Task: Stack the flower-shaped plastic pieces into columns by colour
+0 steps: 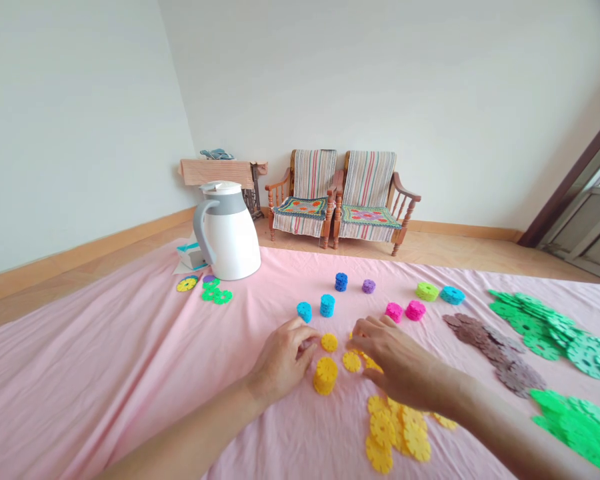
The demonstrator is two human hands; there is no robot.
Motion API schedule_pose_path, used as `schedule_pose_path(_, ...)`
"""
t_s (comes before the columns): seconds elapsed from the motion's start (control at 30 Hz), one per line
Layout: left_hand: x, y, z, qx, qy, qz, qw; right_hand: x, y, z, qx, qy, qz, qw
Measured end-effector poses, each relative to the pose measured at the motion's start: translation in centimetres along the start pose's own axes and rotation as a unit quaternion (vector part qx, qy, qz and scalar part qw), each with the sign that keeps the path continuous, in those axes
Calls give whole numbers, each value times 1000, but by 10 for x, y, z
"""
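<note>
My left hand is beside a small yellow snowflake disc, its fingers loosely curled and the thumb apart, with nothing visible between them. Just right of it stands a stack of yellow snowflake discs. My right hand reaches over a few loose yellow discs, fingers bent downward and thumb spread away from them. Its fingertips partly cover those discs; whether they touch one is hard to see. Closer to me, a loose pile of yellow discs lies partly below my right forearm.
Short blue stacks, pink stacks and a lime stack stand farther back on the pink cloth. Brown discs and green discs spread at right. A white jug stands at back left.
</note>
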State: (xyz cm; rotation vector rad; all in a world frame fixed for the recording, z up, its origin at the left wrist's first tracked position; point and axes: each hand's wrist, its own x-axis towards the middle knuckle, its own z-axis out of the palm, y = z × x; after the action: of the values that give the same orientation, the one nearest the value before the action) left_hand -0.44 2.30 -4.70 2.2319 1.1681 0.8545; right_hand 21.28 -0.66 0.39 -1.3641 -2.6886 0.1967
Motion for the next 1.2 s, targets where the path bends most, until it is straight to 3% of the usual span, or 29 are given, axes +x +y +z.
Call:
schedule_pose_path(0.4,-1,0,0,4,4,6,1000,12,-3,3,-76,-11,-29,997)
schedule_pose_path(0.73,-1,0,-1,2,2,8,1000,26,-2,15,66,88,57,992)
schedule_pose_path(1.2,-1,-5,1,9,-5,9,1000,43,-4,20,60,69,55,994)
